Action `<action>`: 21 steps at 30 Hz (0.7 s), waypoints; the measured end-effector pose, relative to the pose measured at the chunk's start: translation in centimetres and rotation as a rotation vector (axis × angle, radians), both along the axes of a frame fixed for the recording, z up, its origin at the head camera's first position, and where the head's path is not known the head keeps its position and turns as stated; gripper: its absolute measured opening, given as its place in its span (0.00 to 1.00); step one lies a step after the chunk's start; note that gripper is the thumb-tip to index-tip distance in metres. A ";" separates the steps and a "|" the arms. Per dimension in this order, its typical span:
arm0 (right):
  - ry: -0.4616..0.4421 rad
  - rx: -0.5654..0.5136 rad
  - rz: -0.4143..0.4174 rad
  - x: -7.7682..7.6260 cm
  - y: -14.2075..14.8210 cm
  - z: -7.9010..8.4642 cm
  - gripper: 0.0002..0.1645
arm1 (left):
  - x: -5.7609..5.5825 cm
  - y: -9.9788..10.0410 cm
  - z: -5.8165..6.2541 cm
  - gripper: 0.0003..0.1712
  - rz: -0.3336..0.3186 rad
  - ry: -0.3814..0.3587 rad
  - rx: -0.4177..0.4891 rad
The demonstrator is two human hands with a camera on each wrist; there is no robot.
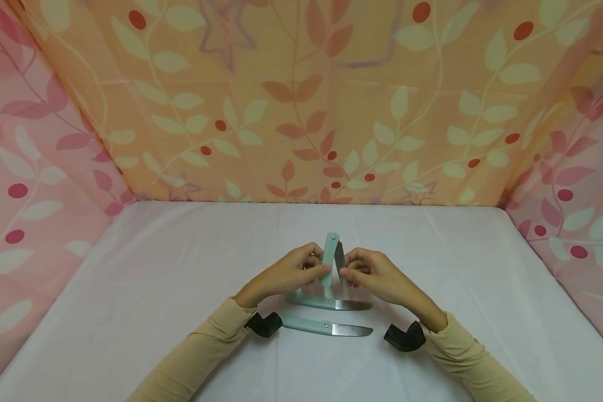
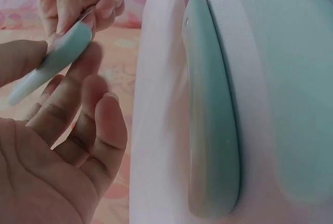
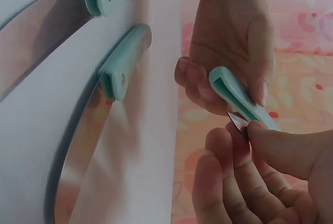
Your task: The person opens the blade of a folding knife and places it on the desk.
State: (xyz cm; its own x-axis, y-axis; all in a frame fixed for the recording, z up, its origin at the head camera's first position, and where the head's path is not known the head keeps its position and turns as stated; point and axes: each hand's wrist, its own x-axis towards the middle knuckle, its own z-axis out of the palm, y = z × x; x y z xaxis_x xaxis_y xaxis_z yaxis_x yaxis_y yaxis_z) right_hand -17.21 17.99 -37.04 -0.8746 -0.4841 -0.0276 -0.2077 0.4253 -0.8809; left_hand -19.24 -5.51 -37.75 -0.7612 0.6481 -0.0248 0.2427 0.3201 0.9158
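Observation:
Between the two hands is a folding knife [image 1: 330, 248] with a mint-green handle, its blade partly folded out and pointing down. My left hand [image 1: 295, 269] pinches the handle between thumb and fingers. With thumb and fingertips, my right hand [image 1: 382, 276] pinches the blade near its tip, as the right wrist view shows at the blade [image 3: 238, 122]. Below the hands, two matching knives lie unfolded on the table, blades to the right: a farther knife [image 1: 314, 302] and a nearer knife [image 1: 309, 325]. In the left wrist view, one lying handle [image 2: 210, 114] appears large.
A white cloth covers the table [image 1: 206, 240]. Patterned fabric walls stand around it, with an orange back wall [image 1: 301, 111] and pink sides. Black wrist mounts [image 1: 406, 336] sit at both cuffs, close to the lying knives.

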 end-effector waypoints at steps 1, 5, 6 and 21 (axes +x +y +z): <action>0.002 -0.005 -0.004 0.0 0.0 0.0 0.13 | 0.0 0.0 0.0 0.12 -0.002 -0.005 -0.002; 0.016 -0.005 -0.032 0.0 0.0 0.2 0.13 | 0.0 0.1 -0.1 0.11 -0.012 -0.024 0.001; 0.016 -0.005 -0.039 0.0 0.0 0.3 0.13 | 0.0 0.1 -0.1 0.11 -0.012 -0.024 0.003; 0.000 -0.108 -0.047 -0.1 -0.3 0.1 0.19 | 0.0 0.2 0.2 0.12 0.034 0.022 0.019</action>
State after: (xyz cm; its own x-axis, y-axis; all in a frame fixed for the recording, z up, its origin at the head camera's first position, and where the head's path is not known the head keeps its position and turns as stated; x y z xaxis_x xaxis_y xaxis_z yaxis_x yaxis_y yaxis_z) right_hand -17.26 17.67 -36.94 -0.8964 -0.4427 0.0223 -0.1893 0.3369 -0.9223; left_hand -19.19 -5.27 -37.51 -0.7830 0.6220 0.0044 0.2522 0.3110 0.9163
